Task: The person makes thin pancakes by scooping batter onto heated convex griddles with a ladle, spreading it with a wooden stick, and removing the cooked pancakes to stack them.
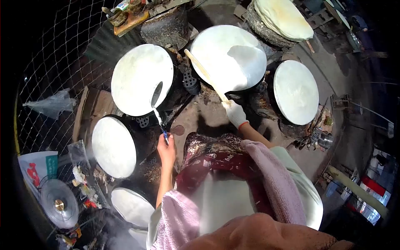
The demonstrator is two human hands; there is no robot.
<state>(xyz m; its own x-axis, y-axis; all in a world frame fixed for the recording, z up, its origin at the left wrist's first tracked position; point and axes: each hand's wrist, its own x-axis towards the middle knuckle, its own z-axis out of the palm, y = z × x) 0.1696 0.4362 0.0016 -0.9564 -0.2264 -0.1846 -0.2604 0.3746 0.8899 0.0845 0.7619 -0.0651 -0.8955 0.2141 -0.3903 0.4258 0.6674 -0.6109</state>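
My left hand (167, 151) is closed around the blue grip of a long-handled tool (157, 116). The tool's dark oval head, perhaps a ladle or spatula, reaches over a round griddle (137, 79) coated in white. On my right hand (234, 113) is a white glove with a red cuff, its fingers wrapped round a pale wooden stick (204, 73). The stick slants across the near left edge of a larger round griddle (227, 46). White covers that griddle, with a greyer patch at its right.
Another white round griddle (296, 92) stands at right, and one (113, 147) at left. Pale thin sheets (283, 18) are stacked on a round block at upper right. A honeycomb briquette (191, 82) sits between the griddles. A fan (59, 205) stands lower left by netting (54, 54).
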